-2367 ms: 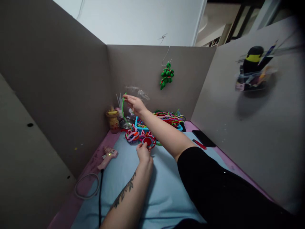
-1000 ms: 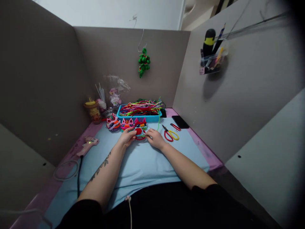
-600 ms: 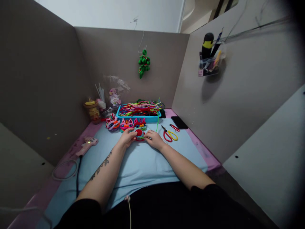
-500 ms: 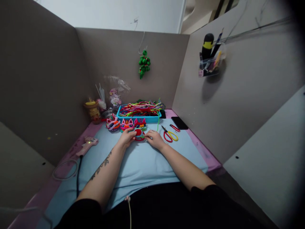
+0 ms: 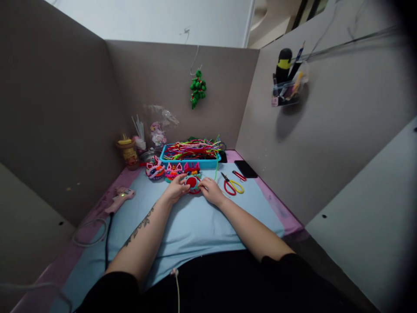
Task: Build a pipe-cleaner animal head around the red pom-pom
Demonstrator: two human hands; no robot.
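Observation:
Between my hands is a round red piece (image 5: 191,182) with a pale blue rim, its front turned up toward me. My left hand (image 5: 176,189) grips it by its left edge, fingers closed around the rim. At its right edge my right hand (image 5: 211,191) pinches a bright green chenille stem (image 5: 216,169), whose free length stands up behind the fingers. The pinched end is mostly hidden. Just beyond my hands sit three colourful fuzzy animal heads: one at the left (image 5: 155,170), a pink-eared one (image 5: 173,171) and a red-eared one (image 5: 192,168) partly covered.
A blue tray (image 5: 195,164) heaped with chenille stems stands at the back. To the right lie scissors (image 5: 232,184), a small red tool (image 5: 239,175) and a black phone (image 5: 245,169). A pink glue gun (image 5: 120,199) with its cable lies left. Grey panels (image 5: 176,87) enclose the table.
The round piece has turned so that more of its red face shows, and it sits slightly farther right. My left fingers have spread a little along its edge. The right hand has barely moved.

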